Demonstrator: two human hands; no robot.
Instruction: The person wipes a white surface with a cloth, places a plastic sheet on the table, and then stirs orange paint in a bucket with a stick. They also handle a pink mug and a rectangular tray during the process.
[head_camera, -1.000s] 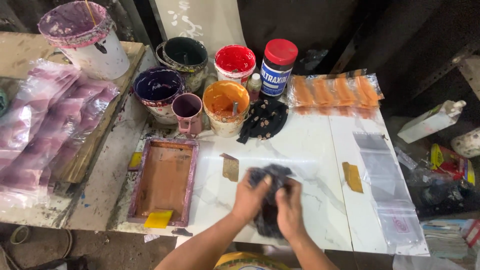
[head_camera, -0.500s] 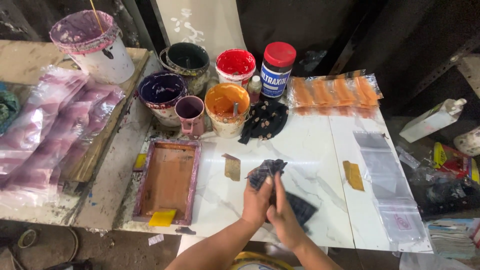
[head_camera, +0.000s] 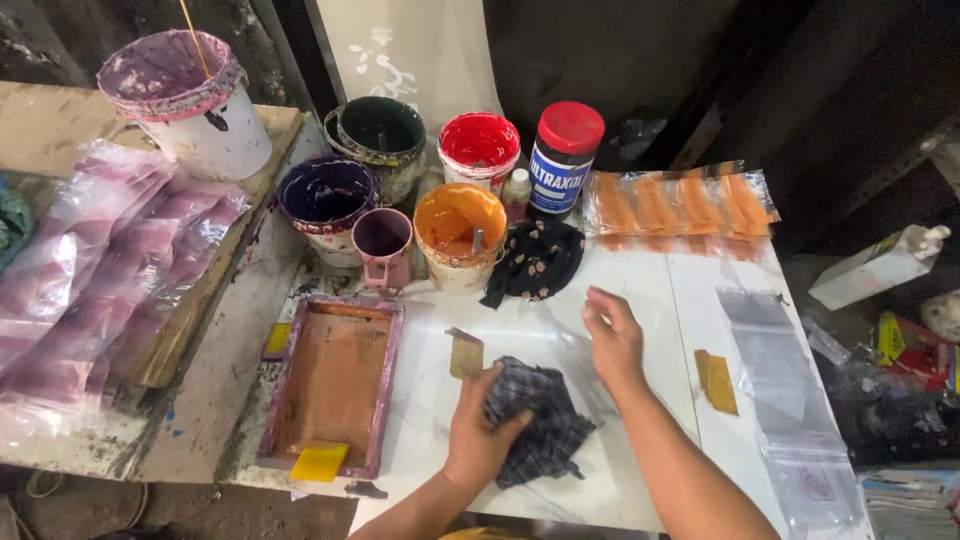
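Note:
My left hand (head_camera: 483, 432) grips a dark checked rag (head_camera: 540, 420) that lies bunched on the white marble-look tabletop (head_camera: 640, 290). My right hand (head_camera: 613, 337) hovers open just above the table, to the right of the rag, fingers spread and holding nothing. A small tan card (head_camera: 466, 355) lies just above the left hand. A rectangular printing frame (head_camera: 332, 383) with a pink rim sits to the left, a yellow squeegee (head_camera: 320, 462) at its near end.
Several paint pots stand at the back: orange (head_camera: 459, 232), red (head_camera: 479, 146), dark green (head_camera: 381, 137), purple (head_camera: 325, 200), a pink mug (head_camera: 385, 243). A red-lidded jar (head_camera: 564, 152), a spotted black cloth (head_camera: 537, 260), orange packets (head_camera: 680, 207), clear bags (head_camera: 780, 390) and pink bags (head_camera: 90, 270) lie around.
Both hands were together on the rag. My right hand has let go and lifted away to the right, while the left keeps hold of the rag.

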